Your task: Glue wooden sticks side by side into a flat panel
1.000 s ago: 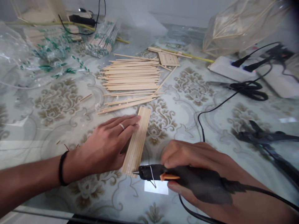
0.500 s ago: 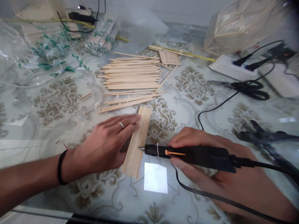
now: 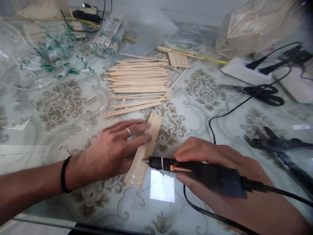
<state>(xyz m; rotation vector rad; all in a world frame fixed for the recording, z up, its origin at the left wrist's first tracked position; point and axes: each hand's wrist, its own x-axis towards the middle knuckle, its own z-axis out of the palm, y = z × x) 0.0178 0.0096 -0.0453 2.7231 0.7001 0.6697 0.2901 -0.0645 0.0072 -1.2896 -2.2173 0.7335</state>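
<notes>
A flat panel of thin wooden sticks [image 3: 149, 140] lies on the patterned tabletop, slanting from upper right to lower left. My left hand [image 3: 114, 150], with a ring and a black wristband, lies flat on the panel's left side, fingers stretched out. My right hand [image 3: 210, 160] is closed round a black glue gun [image 3: 195, 169] with an orange trigger. Its nozzle tip touches the panel's right edge near the lower half. The gun's black cord trails off to the right.
A pile of loose wooden sticks [image 3: 139, 80] lies beyond the panel. A small stick panel [image 3: 179, 59], plastic bags of sticks [image 3: 107, 37], black scissors [image 3: 261, 94], a white power strip [image 3: 244, 73], dark pliers [image 3: 281, 143] and a stick frame in plastic [image 3: 251, 26] surround them.
The glue gun moved from the panel's bottom end up along its right edge. The panel has turned slightly under my left hand, its top swinging right.
</notes>
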